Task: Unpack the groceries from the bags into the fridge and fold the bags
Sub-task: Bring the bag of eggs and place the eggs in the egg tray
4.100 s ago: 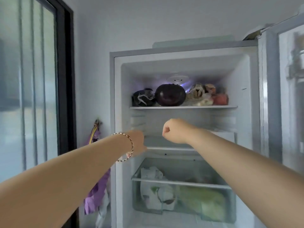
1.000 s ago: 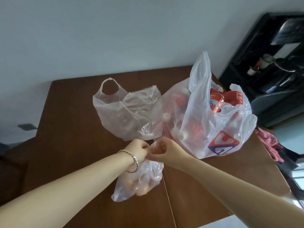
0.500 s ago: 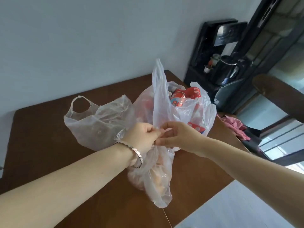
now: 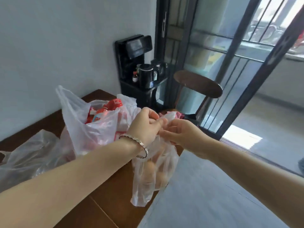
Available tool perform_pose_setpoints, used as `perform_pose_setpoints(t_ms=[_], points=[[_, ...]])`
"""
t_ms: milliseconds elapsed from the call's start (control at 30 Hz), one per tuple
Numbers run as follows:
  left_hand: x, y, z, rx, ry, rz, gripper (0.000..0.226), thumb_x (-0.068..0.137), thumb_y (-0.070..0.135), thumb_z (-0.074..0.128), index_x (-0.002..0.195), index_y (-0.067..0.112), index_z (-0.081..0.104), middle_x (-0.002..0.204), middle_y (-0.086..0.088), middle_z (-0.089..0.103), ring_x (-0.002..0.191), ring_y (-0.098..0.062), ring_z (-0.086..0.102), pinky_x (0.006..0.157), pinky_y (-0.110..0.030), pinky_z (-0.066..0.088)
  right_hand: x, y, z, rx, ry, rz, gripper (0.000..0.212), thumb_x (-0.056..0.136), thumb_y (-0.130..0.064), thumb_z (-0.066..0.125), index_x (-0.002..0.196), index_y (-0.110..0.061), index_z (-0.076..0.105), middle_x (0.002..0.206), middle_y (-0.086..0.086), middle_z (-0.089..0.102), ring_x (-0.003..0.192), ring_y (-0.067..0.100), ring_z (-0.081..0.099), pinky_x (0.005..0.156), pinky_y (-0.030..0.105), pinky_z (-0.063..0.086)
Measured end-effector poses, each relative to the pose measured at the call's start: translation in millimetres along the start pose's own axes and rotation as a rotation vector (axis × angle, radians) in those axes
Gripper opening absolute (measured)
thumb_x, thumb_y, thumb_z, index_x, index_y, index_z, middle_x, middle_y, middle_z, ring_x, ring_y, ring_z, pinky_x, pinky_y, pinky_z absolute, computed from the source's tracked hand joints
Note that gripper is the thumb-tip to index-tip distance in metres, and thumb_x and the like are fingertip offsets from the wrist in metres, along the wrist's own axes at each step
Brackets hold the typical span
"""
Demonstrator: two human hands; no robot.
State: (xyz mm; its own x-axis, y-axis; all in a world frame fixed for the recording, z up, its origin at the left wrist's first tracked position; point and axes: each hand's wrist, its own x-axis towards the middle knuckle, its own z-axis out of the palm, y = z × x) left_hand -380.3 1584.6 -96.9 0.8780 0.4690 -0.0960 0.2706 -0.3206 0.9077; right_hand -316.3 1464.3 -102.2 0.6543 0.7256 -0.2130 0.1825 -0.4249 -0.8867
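Head view: small clear bag [image 4: 153, 176] of brown rounded items hanging over table [image 4: 118, 203] edge, neck pinched by left hand [image 4: 144, 127] and right hand [image 4: 180, 135], fingers curled on plastic. Just behind, large bag [image 4: 92, 127] of red packs; beside it, 1 limp clear bag [image 4: 28, 155].

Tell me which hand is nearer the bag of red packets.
Left. The left hand sits beside the red-packet bag; the right hand is farther off, past the left. Both pinch the egg bag.
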Motion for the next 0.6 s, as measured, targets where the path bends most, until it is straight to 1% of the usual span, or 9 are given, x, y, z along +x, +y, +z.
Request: perform_pose_setpoints(t_ms=[67, 167, 200, 267, 300, 367, 467, 533, 600], points=[[5, 19, 38, -0.010, -0.032, 0.052, 0.016, 0.091, 0.028, 0.057, 0.095, 0.017, 0.046, 0.070, 0.003, 0.056, 0.056, -0.008, 0.050, 0.049, -0.017, 0.037, -21, 17, -25, 0.118, 0.147, -0.003, 0.013, 0.086, -0.026, 0.065, 0.091, -0.015, 0.059, 0.079, 0.000, 0.069, 0.074, 0.016, 0.066, 0.071, 0.024, 0.057], [6, 55, 106, -0.036, -0.066, 0.105, 0.015, 0.092, 0.025, 0.057, 0.098, 0.016, 0.047, 0.081, -0.001, 0.060, 0.060, -0.008, 0.053, 0.043, -0.007, 0.039, -56, 46, -67, 0.297, 0.447, 0.004, 0.016, 0.086, -0.017, 0.067, 0.087, -0.020, 0.051, 0.080, 0.010, 0.066, 0.065, 0.015, 0.063, 0.058, 0.021, 0.054], [5, 68, 132, -0.057, -0.081, 0.122, 0.016, 0.091, 0.025, 0.058, 0.099, 0.015, 0.048, 0.083, -0.002, 0.060, 0.063, -0.008, 0.054, 0.044, -0.005, 0.040, -68, 56, -83, 0.306, 0.540, -0.003, 0.020, 0.086, -0.016, 0.067, 0.086, -0.022, 0.048, 0.078, 0.013, 0.066, 0.062, 0.018, 0.062, 0.056, 0.023, 0.054], [1, 88, 176, -0.097, -0.098, 0.151, 0.018, 0.090, 0.023, 0.060, 0.100, 0.013, 0.049, 0.080, 0.002, 0.058, 0.067, -0.006, 0.055, 0.048, -0.003, 0.041, -91, 74, -111, 0.217, 0.671, -0.053, 0.024, 0.086, -0.015, 0.066, 0.085, -0.028, 0.046, 0.076, 0.018, 0.064, 0.059, 0.025, 0.060, 0.057, 0.029, 0.056], [0, 99, 200, -0.109, -0.118, 0.169, 0.017, 0.090, 0.022, 0.061, 0.099, 0.013, 0.049, 0.079, 0.003, 0.057, 0.068, -0.004, 0.055, 0.048, -0.003, 0.042, -104, 84, -127, 0.164, 0.721, -0.070, 0.026, 0.087, -0.013, 0.066, 0.084, -0.030, 0.046, 0.072, 0.017, 0.062, 0.057, 0.023, 0.057, 0.055, 0.027, 0.054], [-4, 124, 253, -0.124, -0.176, 0.191, 0.015, 0.090, 0.021, 0.061, 0.096, 0.013, 0.050, 0.075, 0.003, 0.058, 0.065, -0.003, 0.055, 0.047, -0.003, 0.042, -133, 108, -169, 0.090, 0.801, -0.080, 0.025, 0.087, -0.013, 0.065, 0.083, -0.031, 0.049, 0.064, 0.009, 0.058, 0.052, 0.013, 0.050, 0.047, 0.016, 0.045], [-14, 163, 338, -0.143, -0.276, 0.246, 0.014, 0.089, 0.019, 0.062, 0.093, 0.013, 0.050, 0.067, 0.004, 0.057, 0.059, -0.007, 0.054, 0.044, -0.004, 0.040, -176, 152, -240, 0.000, 0.892, -0.002, 0.003, 0.088, -0.020, 0.065, 0.090, -0.018, 0.066, 0.065, -0.002, 0.061, 0.050, 0.002, 0.052, 0.050, 0.008, 0.040], [-22, 189, 393, -0.151, -0.351, 0.295, 0.015, 0.088, 0.018, 0.063, 0.091, 0.012, 0.050, 0.065, 0.002, 0.056, 0.057, -0.008, 0.053, 0.042, -0.004, 0.038, -204, 179, -285, -0.056, 0.933, 0.057, 0.016, 0.090, -0.025, 0.062, 0.093, -0.012, 0.071, 0.067, -0.002, 0.062, 0.054, 0.002, 0.053, 0.053, 0.011, 0.039], [-31, 216, 446, -0.160, -0.446, 0.339, 0.017, 0.087, 0.017, 0.065, 0.084, 0.015, 0.049, 0.064, 0.001, 0.057, 0.055, -0.007, 0.052, 0.045, -0.007, 0.040, -235, 202, -325, -0.042, 0.975, 0.115, 0.018, 0.093, -0.026, 0.057, 0.090, -0.012, 0.068, 0.064, -0.004, 0.058, 0.056, 0.007, 0.050, 0.056, 0.020, 0.038]])
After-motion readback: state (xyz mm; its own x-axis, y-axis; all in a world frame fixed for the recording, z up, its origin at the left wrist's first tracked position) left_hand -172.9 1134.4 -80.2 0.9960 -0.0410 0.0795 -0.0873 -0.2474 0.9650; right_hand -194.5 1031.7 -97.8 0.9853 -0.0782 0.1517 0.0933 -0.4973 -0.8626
